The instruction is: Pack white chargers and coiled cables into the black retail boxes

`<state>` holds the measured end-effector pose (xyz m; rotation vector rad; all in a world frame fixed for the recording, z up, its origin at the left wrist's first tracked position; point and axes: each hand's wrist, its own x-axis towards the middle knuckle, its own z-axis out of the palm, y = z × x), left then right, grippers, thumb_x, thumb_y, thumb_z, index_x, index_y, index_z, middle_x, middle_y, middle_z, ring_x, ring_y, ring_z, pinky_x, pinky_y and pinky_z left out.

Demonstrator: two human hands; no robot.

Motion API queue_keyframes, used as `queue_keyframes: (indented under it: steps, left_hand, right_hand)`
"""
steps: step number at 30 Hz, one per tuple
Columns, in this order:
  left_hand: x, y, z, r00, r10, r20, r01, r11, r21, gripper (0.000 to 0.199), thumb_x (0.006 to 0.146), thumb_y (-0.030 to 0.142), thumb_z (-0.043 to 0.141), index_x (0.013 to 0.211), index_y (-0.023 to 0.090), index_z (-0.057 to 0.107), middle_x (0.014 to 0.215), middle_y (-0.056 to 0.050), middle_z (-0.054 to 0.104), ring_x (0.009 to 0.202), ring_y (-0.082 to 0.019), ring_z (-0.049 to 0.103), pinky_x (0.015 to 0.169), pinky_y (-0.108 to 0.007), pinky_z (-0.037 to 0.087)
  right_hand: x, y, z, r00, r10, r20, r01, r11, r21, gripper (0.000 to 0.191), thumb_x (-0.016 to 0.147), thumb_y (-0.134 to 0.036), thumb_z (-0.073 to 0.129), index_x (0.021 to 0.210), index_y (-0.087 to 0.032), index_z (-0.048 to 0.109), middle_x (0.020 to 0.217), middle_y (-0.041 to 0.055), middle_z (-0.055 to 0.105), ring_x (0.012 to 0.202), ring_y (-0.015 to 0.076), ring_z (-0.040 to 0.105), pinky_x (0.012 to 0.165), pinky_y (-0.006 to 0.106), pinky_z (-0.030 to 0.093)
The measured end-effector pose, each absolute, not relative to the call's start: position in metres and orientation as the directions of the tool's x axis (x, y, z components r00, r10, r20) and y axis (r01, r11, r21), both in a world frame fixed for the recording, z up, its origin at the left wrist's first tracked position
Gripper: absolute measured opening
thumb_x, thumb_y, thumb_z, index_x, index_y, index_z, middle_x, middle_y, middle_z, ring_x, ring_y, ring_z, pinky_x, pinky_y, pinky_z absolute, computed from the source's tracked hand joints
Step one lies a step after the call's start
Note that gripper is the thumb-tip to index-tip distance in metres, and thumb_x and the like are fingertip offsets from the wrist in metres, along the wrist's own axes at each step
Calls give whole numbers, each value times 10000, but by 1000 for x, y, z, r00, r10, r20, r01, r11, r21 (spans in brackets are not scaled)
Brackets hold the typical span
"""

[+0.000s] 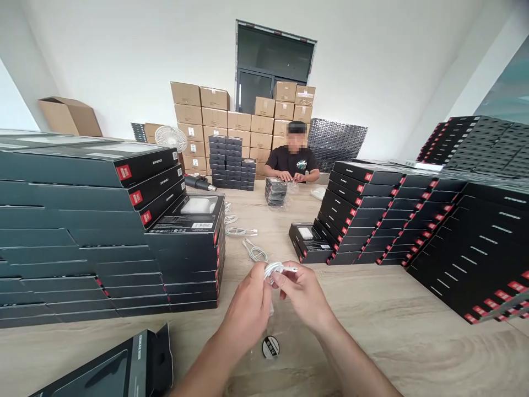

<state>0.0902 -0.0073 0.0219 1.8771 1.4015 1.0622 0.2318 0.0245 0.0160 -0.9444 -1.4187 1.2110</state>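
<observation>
My left hand (pixel 247 306) and my right hand (pixel 303 293) meet above the wood table (pixel 372 331), both pinching a coiled white cable (pixel 275 270). A thin clear plastic bag (pixel 270 325) seems to hang below them. Under them lies a round black-and-white sticker (pixel 270 347). Another bundled white cable (pixel 254 251) lies just beyond my hands. An open black box (pixel 124 368) sits at the near left, by my left forearm. A black box holding a white item (pixel 306 237) lies open ahead to the right.
Tall stacks of black boxes (pixel 82 220) rise on the left, with more (pixel 475 242) on the right. Across the table, a seated co-worker (pixel 292 162) handles a small stack of boxes (pixel 276 191). Behind stand a black heat gun (pixel 199 182), a white fan (pixel 171 138) and stacked cardboard cartons (pixel 231 129).
</observation>
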Motion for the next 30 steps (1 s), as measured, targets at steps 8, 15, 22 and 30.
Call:
queue_keyframes:
  steps: [8,15,22,30]
  left_hand:
    - [83,3,16,206,976,71,197,-113,974,160,918,336,400,846,222,484,684,42,516,614,-130,457,589,-257,363]
    - [77,-5,31,310,950,-26,201,-39,979,320,907,464,454,1105,225,529,908,-20,629,670,-151,562,580,-256,392]
    - [58,-23,36,10,999,43,758,-36,652,255,697,257,616,508,236,446,491,13,498,476,-158,417,541,-294,232]
    - [66,-20,12,6,998,62,730,-46,682,256,648,242,672,502,225,462,535,-1,530,557,-195,538,593,-298,368]
  right_hand:
    - [239,26,14,-321,942,97,-87,72,-994,402,750,-487,767,963,-195,589,652,-32,626,562,128,574,538,246,470]
    - [249,33,10,-312,912,265,117,314,-942,349,910,-513,580,935,-181,683,683,-11,593,512,96,439,484,240,355]
    - [259,57,-14,-18,988,151,-20,151,-988,469,754,-640,692,821,-178,641,566,-46,509,457,90,372,435,238,272]
    - [241,61,-39,49,996,77,-89,81,-993,526,702,-721,670,736,-209,558,440,-91,399,403,115,393,419,248,310]
